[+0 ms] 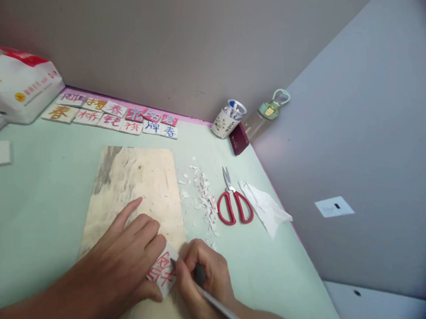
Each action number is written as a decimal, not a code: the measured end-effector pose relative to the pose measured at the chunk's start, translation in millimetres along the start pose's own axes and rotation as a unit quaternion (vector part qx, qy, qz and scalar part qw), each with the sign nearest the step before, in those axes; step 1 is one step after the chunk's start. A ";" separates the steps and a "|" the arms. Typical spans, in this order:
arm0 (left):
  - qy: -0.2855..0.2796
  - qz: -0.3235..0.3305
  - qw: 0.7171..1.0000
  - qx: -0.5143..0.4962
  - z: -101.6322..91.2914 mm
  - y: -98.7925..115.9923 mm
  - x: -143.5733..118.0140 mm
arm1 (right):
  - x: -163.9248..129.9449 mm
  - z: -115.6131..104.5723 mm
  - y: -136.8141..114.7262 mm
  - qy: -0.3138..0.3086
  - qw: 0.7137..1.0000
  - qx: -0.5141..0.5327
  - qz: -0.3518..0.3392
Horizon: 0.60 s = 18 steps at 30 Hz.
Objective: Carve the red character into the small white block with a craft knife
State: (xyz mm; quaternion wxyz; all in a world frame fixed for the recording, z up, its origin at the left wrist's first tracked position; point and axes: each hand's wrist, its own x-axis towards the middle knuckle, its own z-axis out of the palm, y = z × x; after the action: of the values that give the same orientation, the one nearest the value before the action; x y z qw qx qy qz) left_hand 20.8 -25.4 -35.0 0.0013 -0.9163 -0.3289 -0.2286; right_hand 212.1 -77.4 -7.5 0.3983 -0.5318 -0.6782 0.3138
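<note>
Small white tile w/ red character (163, 271) is being pinned by left hand (125, 260); thin metal carving knife (224, 311) is being gripped by right hand (204, 280) fingers, tip at tile edge. Slip risk: blade is being worked just beside left fingers.

Lower centre of the frame: your left hand (128, 253) lies flat, palm down, fingers spread and pressing. Just right of it, your right hand (204, 278) is curled in a pen grip, forearm running toward the lower right corner.
</note>
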 end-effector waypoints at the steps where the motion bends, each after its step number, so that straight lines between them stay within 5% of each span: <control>1: 0.000 -0.001 1.000 0.003 -0.2 0.1 0.2 | -0.1 0.4 0.2 0.001 1.000 -0.004 -0.006; 6: 0.012 0.012 1.000 0.012 -3.8 1.1 1.5 | 2.2 3.1 8.2 0.040 0.985 -0.067 -0.152; 11: 0.020 -0.004 0.999 -0.026 -6.7 4.5 1.4 | 8.7 -1.1 11.2 0.018 0.894 -0.243 -0.375; 14: 0.037 -0.024 0.998 -0.049 -6.7 7.5 1.5 | 11.7 -6.3 3.5 -0.014 0.857 -0.292 -0.425; 18: 0.048 -0.034 0.996 -0.063 -6.9 10.0 1.1 | 13.3 -11.6 -4.4 -0.048 0.844 -0.310 -0.434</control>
State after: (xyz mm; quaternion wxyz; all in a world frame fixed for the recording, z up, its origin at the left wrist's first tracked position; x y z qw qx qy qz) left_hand 24.8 -33.6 -26.9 -0.0486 -0.8909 -0.3442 -0.2924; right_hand 218.6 -65.4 4.6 0.2750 -0.2635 -0.9199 -0.0931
